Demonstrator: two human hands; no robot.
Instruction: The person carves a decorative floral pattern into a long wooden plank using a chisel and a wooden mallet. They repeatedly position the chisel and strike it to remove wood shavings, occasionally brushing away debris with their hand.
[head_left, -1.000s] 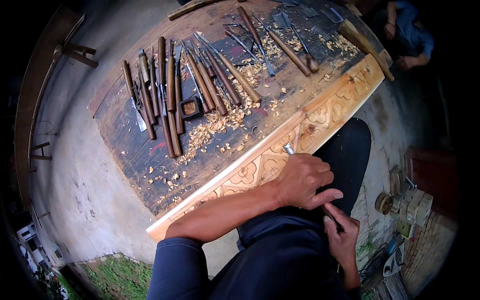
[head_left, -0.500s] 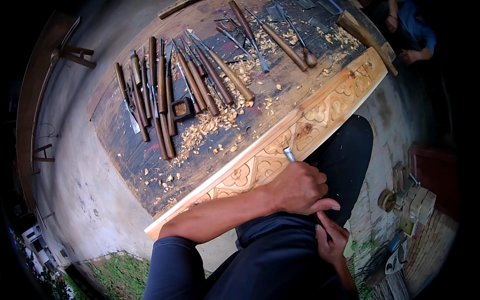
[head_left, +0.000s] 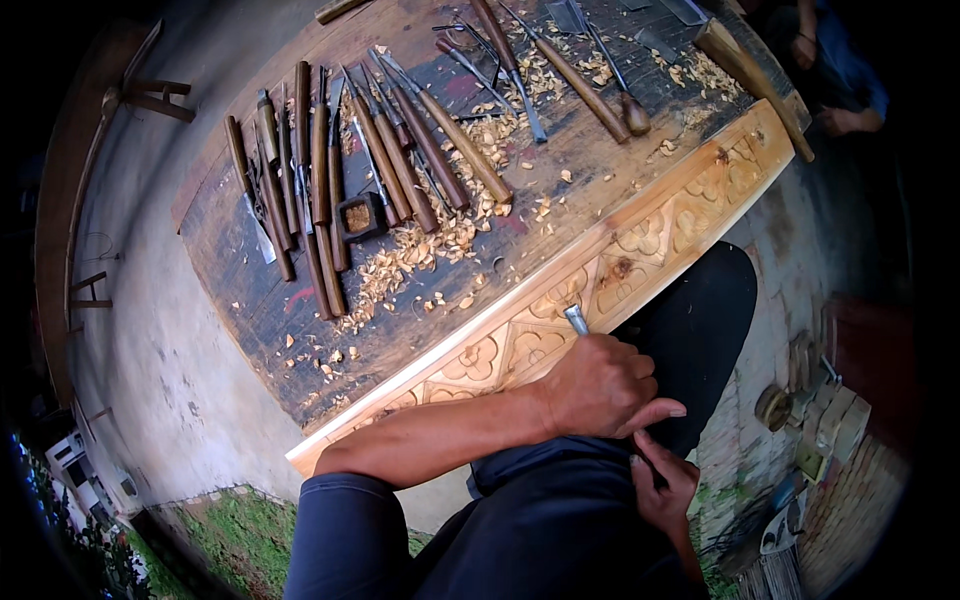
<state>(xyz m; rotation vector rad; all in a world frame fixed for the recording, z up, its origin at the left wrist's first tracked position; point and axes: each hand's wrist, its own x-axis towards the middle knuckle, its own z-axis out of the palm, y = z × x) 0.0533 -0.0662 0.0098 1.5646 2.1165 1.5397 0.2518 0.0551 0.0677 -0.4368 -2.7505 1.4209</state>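
Observation:
A long pale wooden board (head_left: 470, 365) with carved four-lobed flowers lies slanting along the table's near edge, its right part over my dark-trousered leg. My left hand (head_left: 602, 385) is closed around a chisel, thumb pointing right. The chisel's metal blade (head_left: 575, 319) juts out beyond the fist, its tip at the carved surface near the board's middle. Just below, my right hand (head_left: 665, 478) is closed at the rear end of the chisel's handle, which the hands mostly cover.
On the worn wooden table (head_left: 440, 285) lie several wooden-handled chisels (head_left: 385, 160), wood shavings (head_left: 400, 262) and a small dark square block (head_left: 361, 217). A thick wooden mallet-like piece (head_left: 755, 85) rests at the board's far end. Another person's hand (head_left: 840, 121) shows at upper right.
The view has shifted slightly. The chisel's tip sits a little farther toward the board's lower left than before. Both hands keep their hold.

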